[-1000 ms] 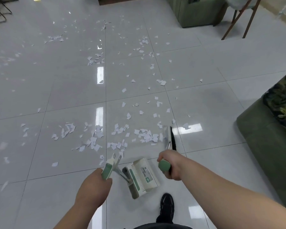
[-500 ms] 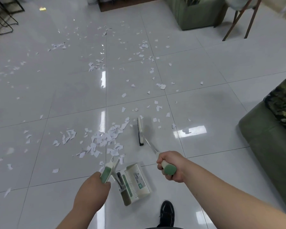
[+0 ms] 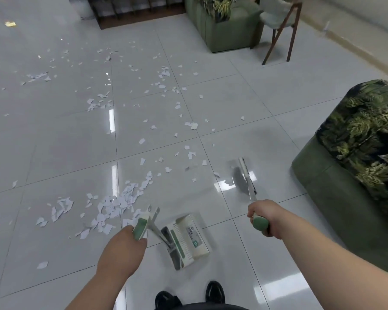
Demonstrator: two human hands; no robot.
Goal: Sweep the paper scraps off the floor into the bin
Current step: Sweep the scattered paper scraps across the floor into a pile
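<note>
Dustpan (image 3: pixel 188 239): on the floor (image 3: pixel 278 130), blurred. Left hand (image 3: pixel 121 253): fist curled round its green handle, forearm reaching forward. Right hand (image 3: pixel 263 217): clenched on the green grip of the broom (image 3: pixel 244 177), arm stretched right of the dustpan. Broom head: beyond and right of the dustpan, motion-smeared; floor contact unclear. Scraps (image 3: pixel 114 206): heaped just left of the dustpan, thinner scatter beyond. Shoes (image 3: pixel 214 291): nearer than the dustpan, cut by the frame edge.
</note>
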